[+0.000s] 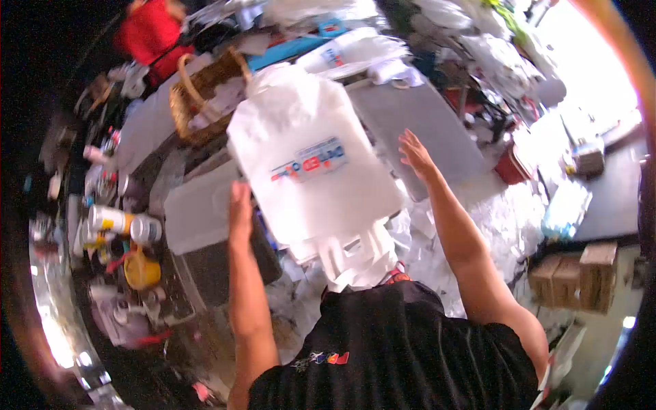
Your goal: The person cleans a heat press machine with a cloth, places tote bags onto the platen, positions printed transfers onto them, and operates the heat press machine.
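Head view: white bag (pixel 321 205) is mid-scene, between the hands, handles toward the person's black shirt (pixel 410 355). Its print is blurred, only partly readable. Left hand (pixel 240 208) is edge-on and smeared, just beside the bag's left edge; can't tell finger spread or contact. Right hand (pixel 415 156) is wide, fingers apart, holding nothing, off the bag's right side above a grey tabletop (pixel 424 123). Person in red (pixel 149 34), far left, is blurred and cut off. Far right is blown out by glare.

Containers: wicker basket (pixel 180 115), far left, has pale crumpled stuff inside. Yellow tub (pixel 141 271) on the left and cardboard boxes (pixel 566 281), near right: contents hidden.
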### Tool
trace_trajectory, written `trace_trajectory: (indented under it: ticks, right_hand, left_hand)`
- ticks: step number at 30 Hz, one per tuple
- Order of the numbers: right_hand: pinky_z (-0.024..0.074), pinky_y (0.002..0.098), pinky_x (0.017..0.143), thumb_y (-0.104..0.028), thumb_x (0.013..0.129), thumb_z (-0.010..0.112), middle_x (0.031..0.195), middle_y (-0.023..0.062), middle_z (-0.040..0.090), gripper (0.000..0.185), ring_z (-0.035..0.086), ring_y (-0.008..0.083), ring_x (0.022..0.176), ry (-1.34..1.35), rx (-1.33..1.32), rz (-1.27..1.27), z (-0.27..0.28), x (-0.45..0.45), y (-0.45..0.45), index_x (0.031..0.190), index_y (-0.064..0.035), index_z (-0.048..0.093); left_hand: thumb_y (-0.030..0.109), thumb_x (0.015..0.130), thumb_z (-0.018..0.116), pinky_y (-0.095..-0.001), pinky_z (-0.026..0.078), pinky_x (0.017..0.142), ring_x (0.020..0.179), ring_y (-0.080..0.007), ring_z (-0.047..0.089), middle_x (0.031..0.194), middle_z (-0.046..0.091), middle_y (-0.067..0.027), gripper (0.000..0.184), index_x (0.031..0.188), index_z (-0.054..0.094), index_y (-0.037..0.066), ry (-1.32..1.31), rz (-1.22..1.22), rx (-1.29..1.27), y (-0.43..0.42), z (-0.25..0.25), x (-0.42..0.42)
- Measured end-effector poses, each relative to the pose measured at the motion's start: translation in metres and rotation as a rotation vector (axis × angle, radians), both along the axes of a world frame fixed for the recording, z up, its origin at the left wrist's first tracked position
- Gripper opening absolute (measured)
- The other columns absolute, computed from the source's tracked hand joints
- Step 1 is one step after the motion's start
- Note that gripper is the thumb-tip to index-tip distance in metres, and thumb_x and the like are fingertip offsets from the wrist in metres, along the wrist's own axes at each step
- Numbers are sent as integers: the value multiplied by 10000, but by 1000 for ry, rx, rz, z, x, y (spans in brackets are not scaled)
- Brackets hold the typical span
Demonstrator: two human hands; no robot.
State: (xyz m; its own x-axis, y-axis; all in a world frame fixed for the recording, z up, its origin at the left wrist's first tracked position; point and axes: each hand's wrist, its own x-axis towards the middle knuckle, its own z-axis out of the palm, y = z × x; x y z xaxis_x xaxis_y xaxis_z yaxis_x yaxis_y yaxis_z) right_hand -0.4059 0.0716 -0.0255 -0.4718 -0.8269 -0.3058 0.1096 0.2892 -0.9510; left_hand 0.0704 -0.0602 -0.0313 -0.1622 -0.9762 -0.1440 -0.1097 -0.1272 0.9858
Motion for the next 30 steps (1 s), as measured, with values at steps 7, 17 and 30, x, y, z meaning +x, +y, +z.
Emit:
trace_trajectory:
  ticks: [7, 17, 30]
  right_hand:
    - [537, 367, 696, -177, 854, 581, 873, 178, 689, 355, 660, 215, 818, 249, 558, -499, -182, -74, 393, 1182, -41, 599]
    - [516, 419, 878, -342, 771, 606, 971, 186, 705, 310, 662, 363, 966, -9, 1099, -1571, -211, 123, 902, 888, -78, 716]
    - [396, 432, 581, -482, 906, 492, 554, 138, 428, 559, 476, 253, 536, 191, 518, -2572, -220, 171, 1140, 635, 6, 515]
  left_hand:
    - [462, 952, 487, -359, 446, 855, 938, -241, 561, 1102, 582, -146, 525, 1185, 586, 2, -66, 254, -402, 129, 126, -74]
    - [261, 971, 570, -254, 452, 625, 656, -96, 475, 723, 525, -2, 226, 901, 573, 46, -33, -1268, -698, 364, 6, -453]
    - [280, 898, 640, -310, 504, 549, 596, -165, 643, 746, 664, -104, 361, 1056, 630, -45, -864, -2233, -445, 719, -137, -662]
